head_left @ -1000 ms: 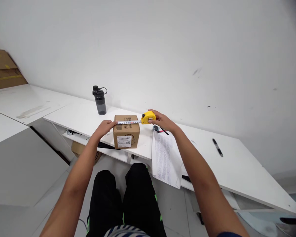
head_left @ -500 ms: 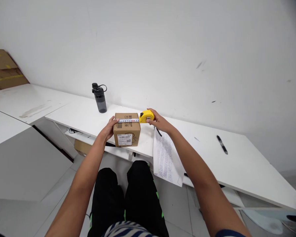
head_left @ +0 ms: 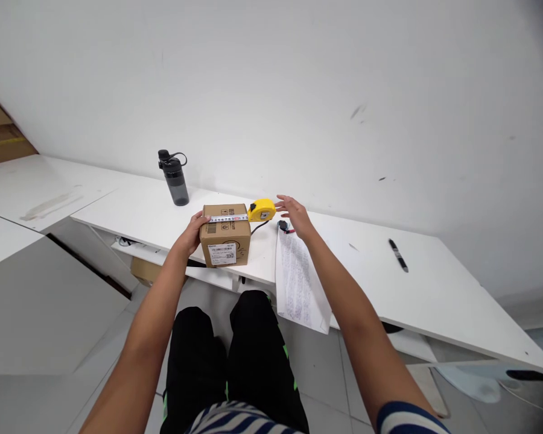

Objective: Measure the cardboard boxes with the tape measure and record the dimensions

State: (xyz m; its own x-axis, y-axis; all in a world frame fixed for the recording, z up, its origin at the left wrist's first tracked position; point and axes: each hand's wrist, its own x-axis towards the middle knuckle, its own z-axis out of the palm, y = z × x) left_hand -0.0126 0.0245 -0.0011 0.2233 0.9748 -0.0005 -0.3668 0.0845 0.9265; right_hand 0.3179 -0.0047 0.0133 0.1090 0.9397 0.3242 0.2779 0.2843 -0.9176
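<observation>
One long white desk (head_left: 434, 289) carried everything, with a second desk (head_left: 40, 187) abutting its left end and flattened cardboard (head_left: 0, 141) leaning at the far left. Next in size, a printed sheet of paper (head_left: 298, 283) lay at the front edge near the middle, its lower half hanging over that edge. A cardboard box (head_left: 226, 244) stood just left of the sheet, close to the front edge, label face toward the camera. A dark water bottle (head_left: 174, 179) stood upright behind the box, toward the back edge and apart from it. Left hand (head_left: 190, 232) was curled over the box's upper left edge, fingertips pressing the end of the tape blade (head_left: 228, 219) onto the top face; the blade ran across the top from left to right. Right hand (head_left: 294, 216) was open, fingers spread and slack, holding nothing, just beside the yellow tape measure (head_left: 261, 210) but apart from it. The case sat off the box's upper right corner; could not tell whether it rested on the desk or hung from the blade. A black marker (head_left: 397, 254) lay toward the right end, well apart. A small dark item (head_left: 284, 226) lay at the sheet's back edge; identity unclear. Judgement: step in hand was reading the box's width off the blade. The next move would call for the left hand to hold the blade end pinned while the right closed on the case, lest the blade snap back.
</observation>
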